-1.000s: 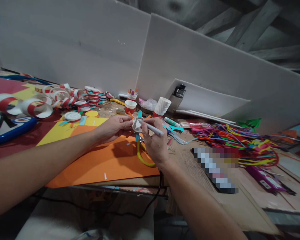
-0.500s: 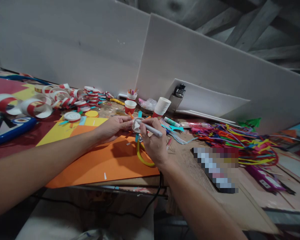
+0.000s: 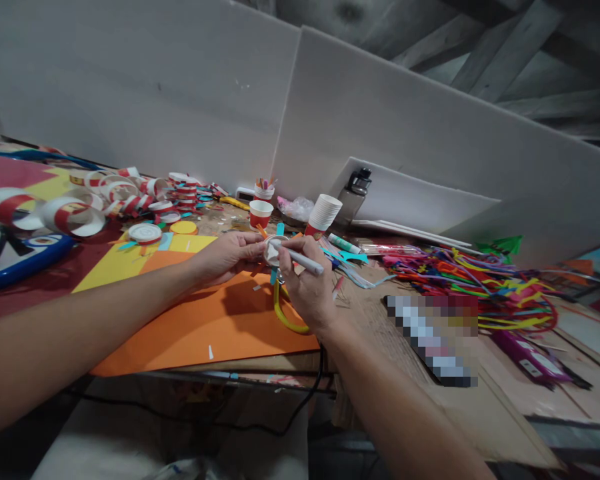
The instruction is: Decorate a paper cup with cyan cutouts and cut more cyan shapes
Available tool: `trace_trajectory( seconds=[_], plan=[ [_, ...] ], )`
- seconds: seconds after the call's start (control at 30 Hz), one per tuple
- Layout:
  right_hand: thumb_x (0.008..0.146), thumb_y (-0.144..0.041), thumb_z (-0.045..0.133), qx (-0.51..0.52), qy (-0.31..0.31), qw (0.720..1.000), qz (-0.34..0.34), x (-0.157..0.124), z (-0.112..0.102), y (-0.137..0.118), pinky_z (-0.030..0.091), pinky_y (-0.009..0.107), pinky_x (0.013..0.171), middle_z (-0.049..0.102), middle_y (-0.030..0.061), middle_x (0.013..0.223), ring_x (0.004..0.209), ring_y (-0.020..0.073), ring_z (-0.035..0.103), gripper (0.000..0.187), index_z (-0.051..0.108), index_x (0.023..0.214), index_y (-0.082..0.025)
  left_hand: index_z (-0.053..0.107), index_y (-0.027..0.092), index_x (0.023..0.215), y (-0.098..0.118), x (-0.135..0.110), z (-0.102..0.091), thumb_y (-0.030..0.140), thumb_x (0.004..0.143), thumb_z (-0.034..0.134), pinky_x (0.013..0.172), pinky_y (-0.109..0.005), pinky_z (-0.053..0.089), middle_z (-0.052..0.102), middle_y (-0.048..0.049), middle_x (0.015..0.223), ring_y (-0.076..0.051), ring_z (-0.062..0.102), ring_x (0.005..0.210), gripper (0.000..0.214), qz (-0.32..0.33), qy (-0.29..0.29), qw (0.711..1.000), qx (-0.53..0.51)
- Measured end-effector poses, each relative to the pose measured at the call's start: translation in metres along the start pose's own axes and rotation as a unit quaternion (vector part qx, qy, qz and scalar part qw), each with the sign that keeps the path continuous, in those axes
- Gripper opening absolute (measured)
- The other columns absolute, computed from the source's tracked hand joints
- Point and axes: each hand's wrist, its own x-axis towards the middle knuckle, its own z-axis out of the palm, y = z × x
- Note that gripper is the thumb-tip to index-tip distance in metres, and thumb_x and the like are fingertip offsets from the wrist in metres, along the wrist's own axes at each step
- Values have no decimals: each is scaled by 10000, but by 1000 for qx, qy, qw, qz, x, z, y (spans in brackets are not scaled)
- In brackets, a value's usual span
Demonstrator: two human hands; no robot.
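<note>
My left hand [image 3: 235, 259] is closed on the edge of a small round white paper-cup base [image 3: 271, 255], which has blue and orange paper strips sticking out around it. A white star-like shape shows in its middle. Between the fingers of my right hand [image 3: 310, 283] is a pale pen [image 3: 303, 259], its tip at the cup base. Below both hands lies a sheet of orange paper [image 3: 195, 340]. Yellow-handled scissors [image 3: 286, 319] rest under my right hand, partly hidden by it.
Behind my hands stand a red-and-white paper cup [image 3: 261, 215] and a tilted stack of cups [image 3: 325, 212]. Curled cup strips [image 3: 75, 213] lie at left, colourful pipe cleaners [image 3: 470, 280] at right. A dark bottle [image 3: 354, 193] leans near the white board [image 3: 405, 193].
The pen has shifted very slightly in my right hand. Otherwise both hands and the cup base stay in place.
</note>
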Motion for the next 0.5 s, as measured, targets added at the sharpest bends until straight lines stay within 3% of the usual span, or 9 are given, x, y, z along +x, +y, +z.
trace_trajectory(
  seconds=[0.5],
  plan=[
    [893,-256,540,28,46,998,23,1,-1,2,461,332,747,630,18,833,799,161,591,70,574,866,-200,672,105,990,2,-1,4,351,779,709,607,-207,420,675,-76,879,-121,615,730,326,4,8,1000,-6]
  ],
)
